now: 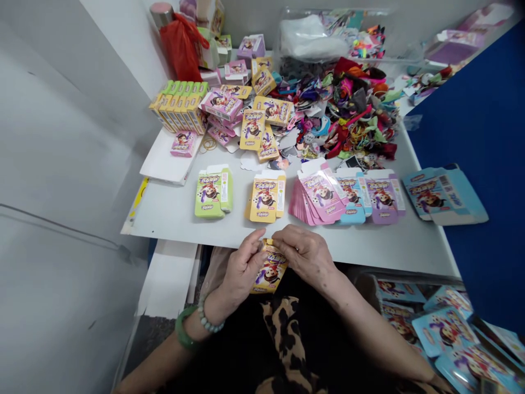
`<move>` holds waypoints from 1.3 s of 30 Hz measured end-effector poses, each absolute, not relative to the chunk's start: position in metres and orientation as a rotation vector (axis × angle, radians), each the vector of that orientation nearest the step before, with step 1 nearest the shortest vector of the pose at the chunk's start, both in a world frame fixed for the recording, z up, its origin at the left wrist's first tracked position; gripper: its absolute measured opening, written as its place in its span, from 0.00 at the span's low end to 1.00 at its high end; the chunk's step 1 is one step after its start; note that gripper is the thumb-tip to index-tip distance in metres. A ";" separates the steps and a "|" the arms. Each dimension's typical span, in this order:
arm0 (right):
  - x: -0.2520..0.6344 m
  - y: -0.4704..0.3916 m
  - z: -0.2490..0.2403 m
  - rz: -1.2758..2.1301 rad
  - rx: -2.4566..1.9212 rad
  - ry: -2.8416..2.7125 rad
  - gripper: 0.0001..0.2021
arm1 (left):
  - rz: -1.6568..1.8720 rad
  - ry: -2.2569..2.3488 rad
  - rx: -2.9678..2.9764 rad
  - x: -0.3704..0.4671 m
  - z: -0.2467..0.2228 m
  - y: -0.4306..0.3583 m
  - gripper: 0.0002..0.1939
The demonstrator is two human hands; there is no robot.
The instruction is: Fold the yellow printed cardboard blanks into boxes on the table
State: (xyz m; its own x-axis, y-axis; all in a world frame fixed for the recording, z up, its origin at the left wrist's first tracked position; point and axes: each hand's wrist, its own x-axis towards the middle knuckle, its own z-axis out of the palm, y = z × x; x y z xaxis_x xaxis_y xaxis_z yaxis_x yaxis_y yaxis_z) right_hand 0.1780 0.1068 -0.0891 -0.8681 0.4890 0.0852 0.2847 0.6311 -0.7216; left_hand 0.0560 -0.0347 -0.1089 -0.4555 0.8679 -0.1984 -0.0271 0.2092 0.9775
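A small yellow card box (270, 269) with a cartoon figure is between my two hands, over my lap just in front of the table edge. My left hand (245, 262) grips its left side. The fingers of my right hand (305, 253) pinch the flap at its top end. On the table beyond lie stacks of flat boxes: green (209, 191), yellow (264, 197), pink (322, 191), blue (353, 197) and purple (382, 197). The inside of the held box is hidden.
Filled boxes stand in a row (178, 106) at the left, near a white paper pad (166, 158). A colourful heap of hair accessories (344, 109) covers the back right. Larger blue boxes lie at the table's right edge (445, 194) and in a container (447, 331) below.
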 end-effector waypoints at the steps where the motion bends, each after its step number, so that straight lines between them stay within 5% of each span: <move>1: 0.178 0.106 -0.088 1.013 -0.626 -2.623 0.14 | 1.359 1.665 0.791 0.056 -0.110 -0.035 0.27; 6: 0.181 0.100 -0.077 0.943 -0.577 -2.748 0.12 | 1.348 1.670 0.734 0.056 -0.114 -0.036 0.26; 21: 0.180 0.103 -0.103 1.740 -0.509 -2.167 0.13 | 1.674 1.416 0.422 0.053 -0.127 -0.024 0.15; 28: 0.174 0.099 -0.113 1.708 -0.555 -2.185 0.14 | 1.658 1.362 0.244 0.053 -0.115 -0.022 0.17; 39: 0.156 0.096 -0.114 2.319 -0.903 -1.648 0.22 | 1.781 1.445 0.192 0.033 -0.112 -0.014 0.19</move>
State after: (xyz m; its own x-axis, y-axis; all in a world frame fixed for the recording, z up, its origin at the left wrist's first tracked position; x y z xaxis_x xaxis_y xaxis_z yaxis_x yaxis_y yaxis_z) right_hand 0.1555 0.0957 -0.1136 -0.8057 0.4536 -0.3809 0.2106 -0.3815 -0.9000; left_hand 0.0326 -0.0141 -0.1122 -0.6559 0.6637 -0.3597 -0.4890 -0.0105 0.8722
